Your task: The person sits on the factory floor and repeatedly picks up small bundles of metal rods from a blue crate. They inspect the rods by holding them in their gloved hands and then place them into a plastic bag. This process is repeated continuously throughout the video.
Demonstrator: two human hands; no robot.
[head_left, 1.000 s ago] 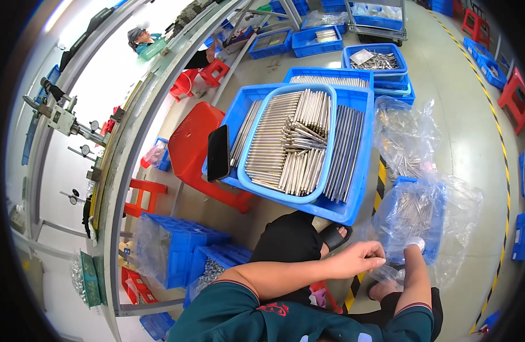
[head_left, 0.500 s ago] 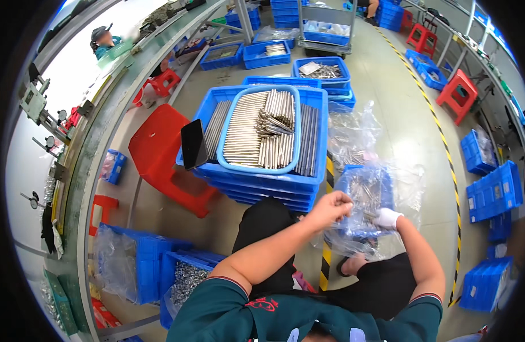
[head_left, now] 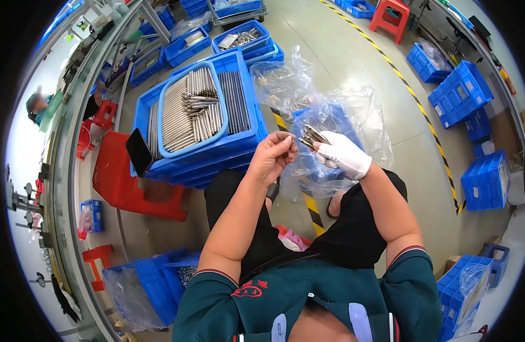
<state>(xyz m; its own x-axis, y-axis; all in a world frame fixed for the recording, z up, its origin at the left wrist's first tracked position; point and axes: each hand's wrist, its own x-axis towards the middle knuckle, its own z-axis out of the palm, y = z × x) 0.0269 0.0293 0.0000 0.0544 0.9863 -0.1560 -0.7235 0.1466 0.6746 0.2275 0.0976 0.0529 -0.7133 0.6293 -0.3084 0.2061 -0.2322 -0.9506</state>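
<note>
Already, in the head view, rows of rods (head_left: 180,117) mostly fill the tray (head_left: 225,114) left of the left fingers (head_left: 281,147), pinched together, anything held unclear. Right fingers (head_left: 331,153) close round a bunch (head_left: 312,135), not yet in rows.

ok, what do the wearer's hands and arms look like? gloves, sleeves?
Left hand: no glove. Right hand: white glove ending at the wrist. Both forearms are bare below short dark green sleeves with red-and-white edging.
</note>
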